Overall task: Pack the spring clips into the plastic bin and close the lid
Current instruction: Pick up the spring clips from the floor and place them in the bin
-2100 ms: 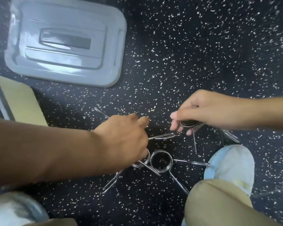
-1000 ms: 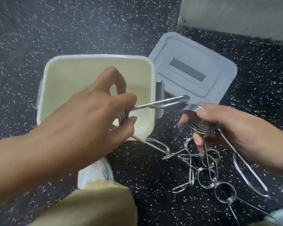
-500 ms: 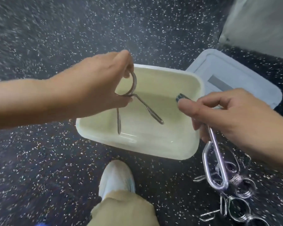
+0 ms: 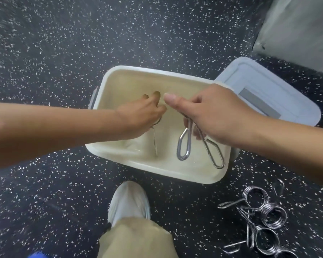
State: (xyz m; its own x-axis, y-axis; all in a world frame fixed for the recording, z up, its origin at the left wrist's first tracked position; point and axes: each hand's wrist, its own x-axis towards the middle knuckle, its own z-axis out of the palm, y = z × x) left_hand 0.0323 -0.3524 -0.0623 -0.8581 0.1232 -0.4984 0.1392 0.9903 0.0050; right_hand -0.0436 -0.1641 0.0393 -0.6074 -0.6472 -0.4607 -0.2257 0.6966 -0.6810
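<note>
both hands are gripping stiff steel spring clips by the coil over the cream plastic bin (image 4: 108,151). the left hand (image 4: 140,116) is closing its fingers on one clip (image 4: 154,140); the right hand (image 4: 213,116) is clutching another (image 4: 184,144). more slick, tangle-prone clips (image 4: 265,216) are lying at five o'clock.

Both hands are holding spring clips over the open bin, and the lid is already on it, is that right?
Not quite. The head view shows the lid lying on the floor beside the bin, not on it. The rest holds: the left hand and right hand each hold a clip over the open bin, the right one's clip hanging down into it.
</note>
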